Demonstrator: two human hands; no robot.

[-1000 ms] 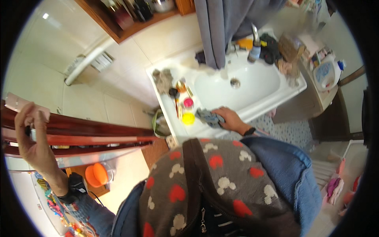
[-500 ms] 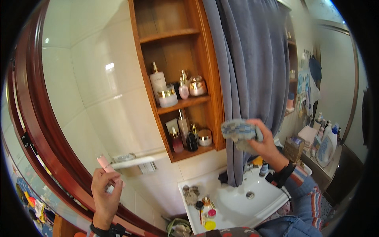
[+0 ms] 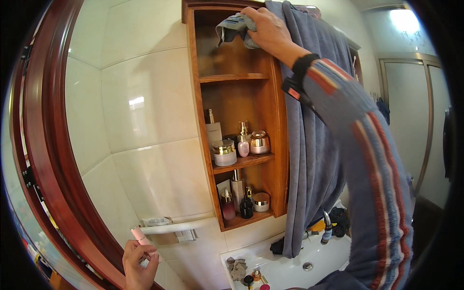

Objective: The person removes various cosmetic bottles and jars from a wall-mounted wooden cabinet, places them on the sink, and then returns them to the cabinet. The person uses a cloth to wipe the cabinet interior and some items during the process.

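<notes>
My right hand (image 3: 263, 31) is raised to the top of the wooden wall shelf (image 3: 195, 92), gripping a crumpled grey-blue patterned cloth (image 3: 231, 26). The cloth is in front of the top compartment; whether it touches the wood, I cannot tell. Low on the left, my left hand (image 3: 137, 266) is closed round a slim pink tube (image 3: 140, 235), whose upper end sticks out above the fingers. The middle compartment holds a frosted jar with a gold lid (image 3: 224, 153), a pink pump bottle (image 3: 243, 146) and a pink-gold jar (image 3: 259, 142). Below stand a dark red bottle (image 3: 227, 205), a black bottle (image 3: 246, 208) and a white jar (image 3: 261, 202).
A grey curtain (image 3: 309, 145) hangs right of the shelf, reaching down to the white sink (image 3: 285, 270). A bunched brown-grey cloth (image 3: 237, 268) and small cosmetics lie on the sink's left rim. A dark red door frame (image 3: 53, 145) runs along the left.
My right hand has lifted the cloth up and left, from beside the curtain to the shelf's top. The view has tilted upward. My left hand still holds the pink tube.
</notes>
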